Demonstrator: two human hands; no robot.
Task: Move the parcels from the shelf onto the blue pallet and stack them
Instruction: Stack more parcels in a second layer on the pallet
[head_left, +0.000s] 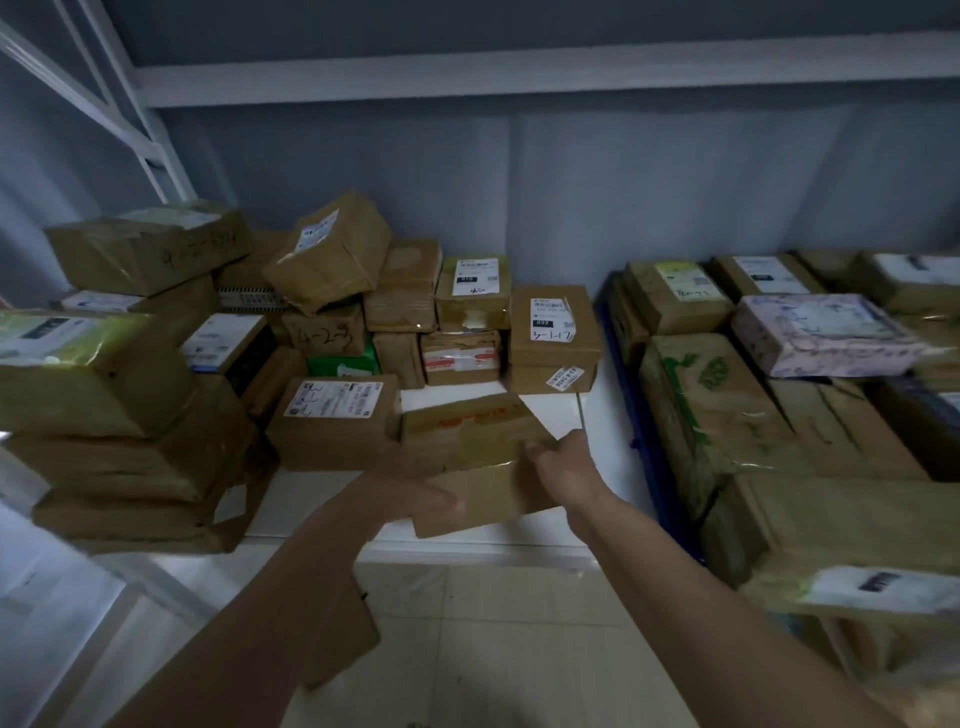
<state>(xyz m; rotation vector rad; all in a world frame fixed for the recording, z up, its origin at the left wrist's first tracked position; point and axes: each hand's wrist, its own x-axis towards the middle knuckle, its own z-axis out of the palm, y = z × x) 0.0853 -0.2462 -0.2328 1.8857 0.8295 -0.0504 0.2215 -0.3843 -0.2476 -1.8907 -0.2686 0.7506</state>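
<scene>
A brown cardboard parcel (470, 434) with red print lies tilted at the front of the white shelf (311, 504). My left hand (421, 493) grips its near left side and my right hand (563, 460) grips its right edge. Beneath it shows a flat brown piece of cardboard (488, 506). Several taped parcels (332, 421) are piled on the shelf to the left and behind. At the right, the blue pallet (631, 395) carries several stacked parcels (711, 410), one wrapped in pale purple (826, 332).
A white shelf beam (519, 78) runs overhead and a slanted brace (130, 114) stands at the upper left. Tiled floor (493, 649) lies below the shelf's edge. Another brown parcel (337, 634) sits low under my left forearm.
</scene>
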